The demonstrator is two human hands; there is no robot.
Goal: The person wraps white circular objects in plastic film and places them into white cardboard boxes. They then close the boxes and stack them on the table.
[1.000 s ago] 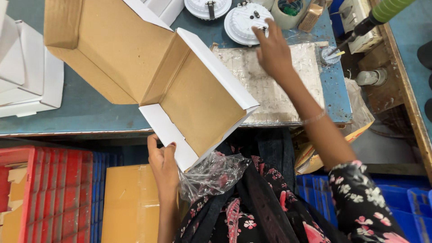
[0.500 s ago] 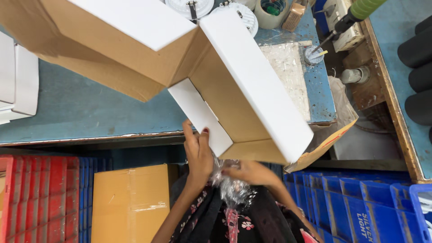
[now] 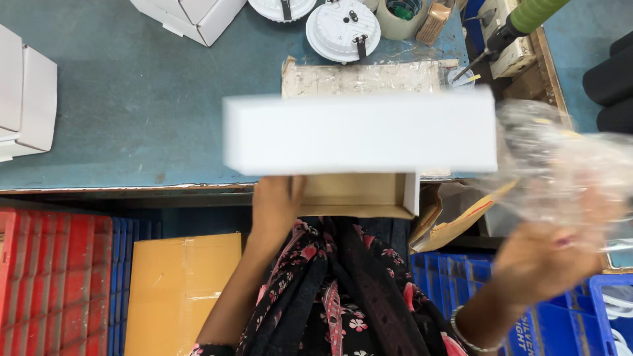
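L hand now grips white rectangular cardboard box w/ brown inside, swung level over surface front edge; R hand, off the box, has lifted crinkled clear plastic bag at right edge, fingers closed on it.

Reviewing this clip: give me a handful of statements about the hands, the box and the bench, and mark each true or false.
1. The left hand grips the white cardboard box at its near edge. True.
2. The right hand is empty. False: it holds a crumpled clear plastic bag, out to the right of the box.
3. A round white lamp fitting lies on the blue-grey bench beyond the box. True.
4. The red crate stands on the bench. False: it sits below the bench's near edge, at the left.
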